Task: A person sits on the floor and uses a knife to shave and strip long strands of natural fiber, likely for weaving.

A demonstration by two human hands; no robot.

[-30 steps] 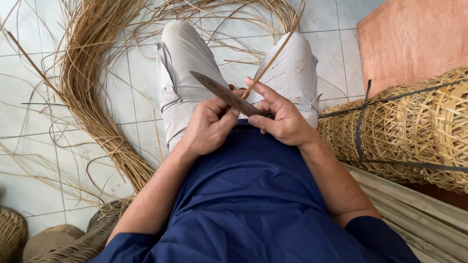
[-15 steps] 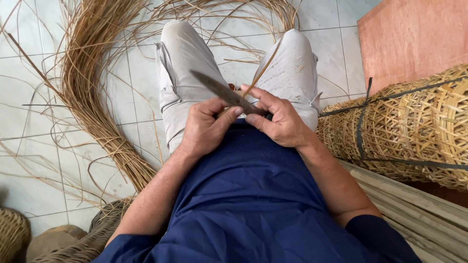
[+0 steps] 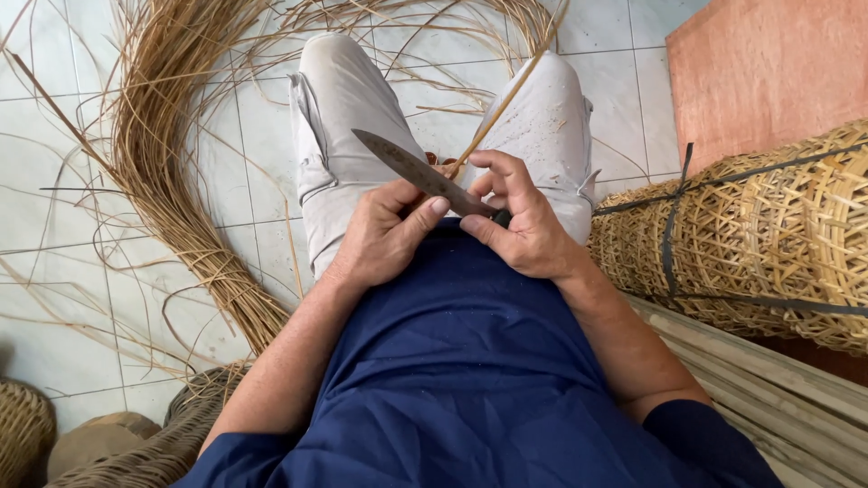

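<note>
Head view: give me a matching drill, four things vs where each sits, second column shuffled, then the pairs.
Things:
1. knife
2. loose cane bundle
3. woven baskets
4. reddish board

Places:
A. tied with dark straps, at the person's right
B. top right corner, behind the baskets
C. held across the lap between both hands
D. curved over the tiled floor, at the person's left

Pairs: 1-C, 2-D, 3-A, 4-B

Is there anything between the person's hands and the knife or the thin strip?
Nothing visible. The right hand grips the knife at its handle end, the left hand has its thumb against the blade, and the strip runs up from between the fingers.
</note>
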